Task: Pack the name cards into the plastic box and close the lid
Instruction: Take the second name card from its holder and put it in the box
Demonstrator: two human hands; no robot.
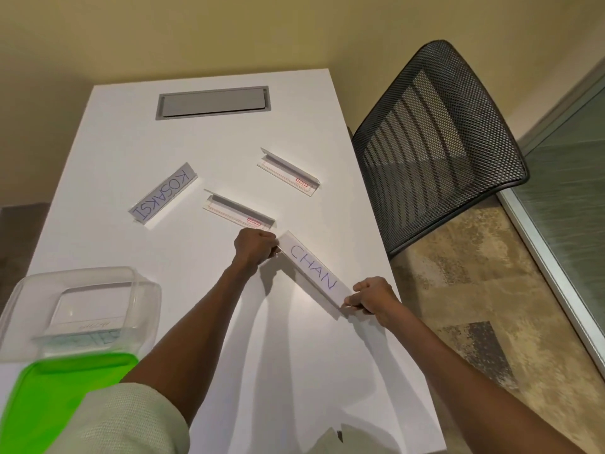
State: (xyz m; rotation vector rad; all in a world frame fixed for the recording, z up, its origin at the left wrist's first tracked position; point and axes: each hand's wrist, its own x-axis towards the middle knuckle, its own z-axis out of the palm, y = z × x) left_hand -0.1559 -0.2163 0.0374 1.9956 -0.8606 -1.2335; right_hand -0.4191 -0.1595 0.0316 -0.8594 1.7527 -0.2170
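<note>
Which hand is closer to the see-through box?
Left. The left hand grips the CHAN card's far end, on the clear box's side; the right hand grips the other end, farther away.

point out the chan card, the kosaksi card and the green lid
CHAN card (pixel 313 273), head view: on the written face, mid-word.
KOSAKSI card (pixel 162 196), head view: on the lettered face, near its middle.
green lid (pixel 62 388), head view: on its flat top, left of the sleeve.

I'm holding the CHAN card (pixel 312 269) by both ends, angled over the table. KOSAKSI card (pixel 162 194) and 2 blank holders (pixel 239 209) (pixel 288 172) lying loose mid-table. Clear box (pixel 82 309) sitting open, front-left, w/ cards inside; green lid (pixel 62 388) just in front of it.
</note>
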